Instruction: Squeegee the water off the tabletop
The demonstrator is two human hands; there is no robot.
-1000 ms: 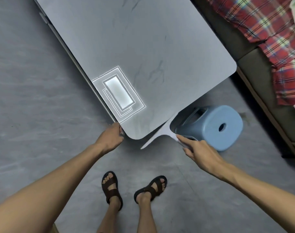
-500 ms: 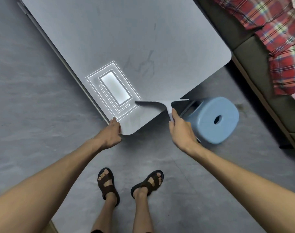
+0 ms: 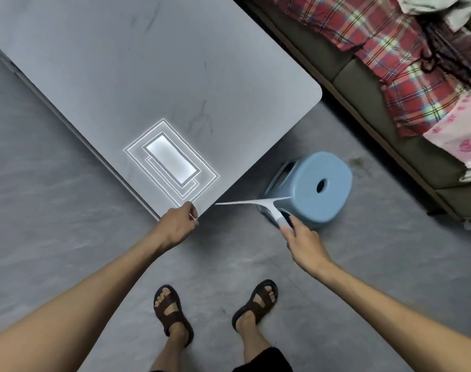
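My sandals (image 3: 172, 312) are planted apart on the grey floor (image 3: 54, 210), so I judge I have room to step either way. My left hand (image 3: 176, 228) grips the near corner of the tabletop (image 3: 148, 76), fingers curled over its edge to brace it. My right hand (image 3: 303, 238) is wrapped round the handle of the squeegee (image 3: 266, 204) and is the only hand on it. The squeegee is off the table, in the air over the floor. Its blade runs nearly left to right, and its left tip lies just beside the table's right-hand edge, apart from it as far as I can tell. From my right fingers the tabletop lies up and to the left. I reckon the next stroke means lifting the blade over that edge, setting it flat further in, and drawing it back with the blade parallel to the edge. The blue stool (image 3: 309, 189) sits just behind the blade, close to the table, and the handle could knock it. Beyond, the tabletop runs away up and left, with a bright lamp reflection (image 3: 171, 162) near my corner. I cannot pick out water, only faint dark streaks. The sofa (image 3: 363, 84) lies along the far right.
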